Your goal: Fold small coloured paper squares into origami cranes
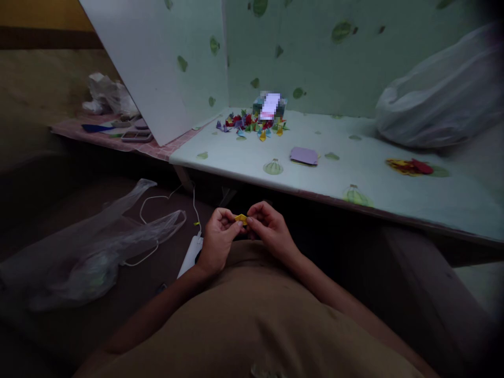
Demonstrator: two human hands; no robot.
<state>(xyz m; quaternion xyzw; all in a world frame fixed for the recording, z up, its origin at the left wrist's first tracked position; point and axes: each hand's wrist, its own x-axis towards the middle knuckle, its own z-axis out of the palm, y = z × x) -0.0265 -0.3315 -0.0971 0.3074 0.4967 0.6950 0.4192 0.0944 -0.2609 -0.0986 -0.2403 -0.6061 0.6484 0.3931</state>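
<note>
I see only part of the yellow paper (241, 218): the left hand (219, 236) and right hand (272, 231) cover its ends, and its folds are too small to read. Beyond the hands, the screen (270, 105) is pixelated. Left of them, I get only blur inside the clear bag (88, 278); the left forearm (169, 301) hides part of the white box (191, 253). Far right, my view cuts off the white bag (437, 100).

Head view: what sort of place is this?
Likely a papercraft corner, perhaps at home: colourful origami figures clustered on a table, a lilac-topped paper stack nearby, and a yellow folded paper between the left hand and right hand.
</note>
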